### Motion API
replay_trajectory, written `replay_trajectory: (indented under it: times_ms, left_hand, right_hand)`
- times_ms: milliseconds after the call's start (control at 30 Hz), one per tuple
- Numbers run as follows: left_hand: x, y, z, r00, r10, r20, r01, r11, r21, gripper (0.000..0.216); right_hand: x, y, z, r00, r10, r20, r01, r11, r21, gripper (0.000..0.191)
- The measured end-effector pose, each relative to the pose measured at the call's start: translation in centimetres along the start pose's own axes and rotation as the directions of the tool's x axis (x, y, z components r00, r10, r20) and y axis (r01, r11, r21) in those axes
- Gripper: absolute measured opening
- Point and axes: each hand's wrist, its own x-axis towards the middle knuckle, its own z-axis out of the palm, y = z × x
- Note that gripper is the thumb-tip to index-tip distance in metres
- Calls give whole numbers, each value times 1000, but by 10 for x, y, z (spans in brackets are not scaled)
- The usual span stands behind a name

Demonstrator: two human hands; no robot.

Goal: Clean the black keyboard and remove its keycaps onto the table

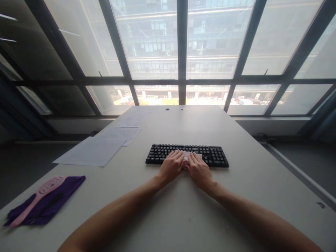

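A black keyboard (155,154) lies flat on the white table. Over its middle keys is a folded white tissue (186,154), partly covered by my fingers. My left hand (172,165) has its fingers closed on the tissue's left side. From the right, my right hand (198,168) grips the same tissue, fingers together on top of it. Both hands meet near the keyboard's front edge, thumbs almost touching. The undersides of the fingers and the keys below them are hidden.
Several paper sheets (91,150) lie along the table's left side. Nearer, a pink hairbrush (49,185) rests on a purple cloth (67,190). Two small dark round spots (167,109) mark the far end of the white table (168,129). Large windows stand beyond.
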Motion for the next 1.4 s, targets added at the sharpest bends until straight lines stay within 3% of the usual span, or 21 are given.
replay_trajectory:
  times_ms: [200,400,733,1100,1400]
  left_hand:
    - [1,-1,0,998,44,40,-42,997,-64,37]
    - [1,-1,7,997,-3,74,6,1000,-28,40]
    - [4,0,4,998,-56,6,57,998,-23,34]
    - [4,-9,21,993,80,82,-75,995,-63,44]
    - [6,-2,13,994,75,76,-72,997,-32,40]
  right_hand:
    - [3,3,2,993,114,27,-113,993,-28,56]
    - [9,7,5,998,66,25,-66,998,-5,59]
    - [9,5,8,1000,0,11,0,1000,2,49]
    - [10,11,11,999,-47,27,46,999,8,54]
    - [14,11,2,998,-53,45,53,999,4,47]
